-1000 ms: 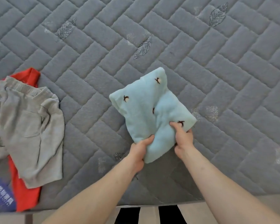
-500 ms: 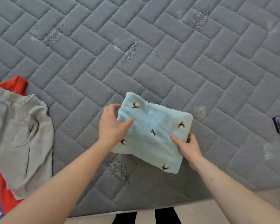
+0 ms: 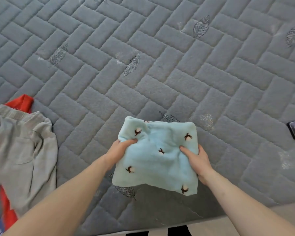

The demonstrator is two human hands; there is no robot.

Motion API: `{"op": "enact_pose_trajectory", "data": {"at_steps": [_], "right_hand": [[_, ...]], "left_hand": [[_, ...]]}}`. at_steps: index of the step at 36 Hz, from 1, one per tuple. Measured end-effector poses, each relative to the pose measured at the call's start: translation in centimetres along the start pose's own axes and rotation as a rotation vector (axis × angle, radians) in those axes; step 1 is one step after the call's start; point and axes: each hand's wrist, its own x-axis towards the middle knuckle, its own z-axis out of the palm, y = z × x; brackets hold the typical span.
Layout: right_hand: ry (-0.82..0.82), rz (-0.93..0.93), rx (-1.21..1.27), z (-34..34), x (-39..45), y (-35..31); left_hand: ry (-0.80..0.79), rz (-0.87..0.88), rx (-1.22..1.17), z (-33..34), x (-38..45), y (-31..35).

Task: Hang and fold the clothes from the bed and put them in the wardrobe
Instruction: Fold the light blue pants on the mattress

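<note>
- Both bare forearms reach forward from the lower edge of the view and draw closer together toward the hands.
- The left hand [image 3: 120,150] grips the left edge of the folded light-blue garment [image 3: 156,155]: its thumb lies on top of the fabric and its fingers curl out of sight beneath.
- The right hand [image 3: 197,160] grips the right edge the same way, thumb pressed on top, fingers wrapped under the cloth.
- The wrists stay nearly straight.

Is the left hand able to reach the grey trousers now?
Probably not at once: the left hand grips the light blue folded garment together with the right hand. The grey trousers lie uncovered to its left, nothing between.
</note>
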Motion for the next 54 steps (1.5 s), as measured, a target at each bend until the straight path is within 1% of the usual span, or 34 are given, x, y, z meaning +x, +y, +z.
{"op": "enact_pose_trajectory", "data": {"at_steps": [4,7,13,18,20,23,27,30,33,35,39,44,48,49,51,54], "right_hand": [[-0.024,-0.017,0.017,-2.2,-3.6,-0.5],[-0.029,-0.021,0.031,-4.2,-7.8,-1.1],[-0.054,-0.044,-0.005,-7.8,-17.8,-2.7],[-0.027,-0.067,-0.008,-10.0,-26.0,-3.7],[0.006,-0.092,0.024,-11.0,-29.0,-3.8],[0.093,-0.13,0.062,-12.0,-33.5,-3.7],[0.202,-0.162,0.182,-13.0,-39.0,-2.6],[0.256,-0.192,0.294,-13.2,-42.6,-1.4],[0.319,-0.224,0.372,-13.2,-46.1,-0.3],[0.355,-0.242,0.421,-13.7,-48.2,0.6],[0.407,-0.263,0.513,-15.3,-52.0,2.9],[0.483,-0.294,0.629,-18.5,-56.8,6.1],[0.6,-0.323,0.71,-21.7,-60.0,9.5],[0.644,-0.327,0.746,-23.1,-61.4,10.9],[0.681,-0.332,0.775,-24.6,-62.6,12.1],[0.781,-0.352,0.827,-28.5,-66.1,16.1]], "left_hand": [[0.016,0.02,-0.092,1.1,-5.0,-0.4],[0.017,0.026,-0.116,1.8,-9.9,-0.1],[-0.004,0.015,-0.097,3.0,-20.2,1.6],[-0.008,0.034,-0.071,3.6,-27.3,3.0],[-0.079,0.057,-0.069,3.7,-29.4,3.5],[-0.283,0.097,-0.048,3.3,-32.2,4.6],[-0.506,0.254,0.102,2.2,-35.1,6.1],[-0.59,0.341,0.222,2.2,-37.0,7.1],[-0.612,0.44,0.325,3.3,-39.2,8.0],[-0.613,0.489,0.365,4.7,-40.8,8.5],[-0.625,0.518,0.425,7.9,-43.9,9.2],[-0.702,0.563,0.491,13.3,-48.1,9.7],[-0.789,0.582,0.564,18.8,-52.0,9.2],[-0.819,0.592,0.589,21.2,-53.3,8.6],[-0.837,0.606,0.61,23.8,-54.7,8.0],[-0.909,0.626,0.673,30.0,-58.2,5.5]]}}
